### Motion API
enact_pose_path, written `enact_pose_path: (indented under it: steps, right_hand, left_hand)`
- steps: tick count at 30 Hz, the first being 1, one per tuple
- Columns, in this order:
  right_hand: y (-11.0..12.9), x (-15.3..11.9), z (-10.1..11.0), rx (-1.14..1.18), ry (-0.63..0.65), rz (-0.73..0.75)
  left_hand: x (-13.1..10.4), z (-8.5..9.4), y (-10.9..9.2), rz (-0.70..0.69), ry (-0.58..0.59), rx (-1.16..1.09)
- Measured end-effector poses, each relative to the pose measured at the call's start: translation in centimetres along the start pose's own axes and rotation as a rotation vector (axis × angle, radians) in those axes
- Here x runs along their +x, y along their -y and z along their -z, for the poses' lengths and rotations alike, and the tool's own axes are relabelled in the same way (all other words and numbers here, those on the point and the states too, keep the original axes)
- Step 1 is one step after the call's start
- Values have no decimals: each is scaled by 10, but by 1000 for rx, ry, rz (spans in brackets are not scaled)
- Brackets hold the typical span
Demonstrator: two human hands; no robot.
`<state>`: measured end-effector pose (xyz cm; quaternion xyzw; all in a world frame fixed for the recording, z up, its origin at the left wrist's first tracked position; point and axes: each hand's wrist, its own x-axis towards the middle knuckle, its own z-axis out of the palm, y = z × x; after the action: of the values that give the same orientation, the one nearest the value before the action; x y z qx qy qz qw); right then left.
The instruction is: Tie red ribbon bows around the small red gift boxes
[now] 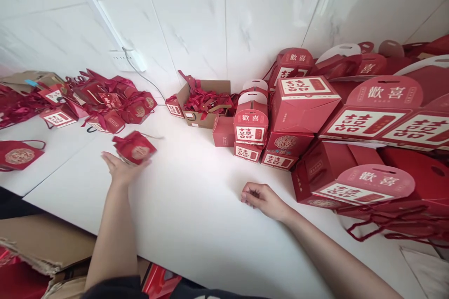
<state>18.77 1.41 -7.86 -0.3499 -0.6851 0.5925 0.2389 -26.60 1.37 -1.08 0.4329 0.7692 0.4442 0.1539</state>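
Box (136, 147), small and red, sits just beyond the left hand (124, 170), between its wide-spread thumb and fingers, its longer side seemingly running left to right; I cannot tell whether they touch. The right hand (262, 200), well apart, curls its fingers in, nothing visible between them.

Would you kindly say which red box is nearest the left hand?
The small box with the round emblem, at the left hand; the others sit farther off.
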Motion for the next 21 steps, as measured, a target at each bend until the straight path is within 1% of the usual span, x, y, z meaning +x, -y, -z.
enact_pose_path:
  steps: [1,3,4,6,12,14,16,17,18,19,21]
  right_hand:
    - [0,0,0,3,2,0]
    - [0,0,0,4,3,-1]
    - [-1,0,0,2,2,-1]
    - [-2,1,0,-3,0,-2]
    - [-6,4,-1,-20,-12,-2]
    - [-6,5,-1,-29,-19,-1]
    - [-6,6,-1,-39,-25,2]
    - [-6,6,-1,-44,-27,4]
    - [-6,6,-1,-50,-29,6]
    - [-5,6,0,-56,-31,10]
    - [-5,6,0,-68,-34,17]
  left_hand:
    - [13,3,4,65,-130,85]
    - [30,1,7,153,-200,152]
    - [34,-3,7,175,-197,171]
    - [36,-17,4,168,-171,199]
    - [37,-62,-11,52,-111,273]
    - [37,-78,-23,8,-98,294]
    - [34,-98,-41,-81,-52,295]
    - [30,-109,-52,-152,-5,285]
    - [25,-122,-63,-271,107,236]
    - [20,-134,-76,-324,182,208]
    - [8,-161,-99,-377,241,169]
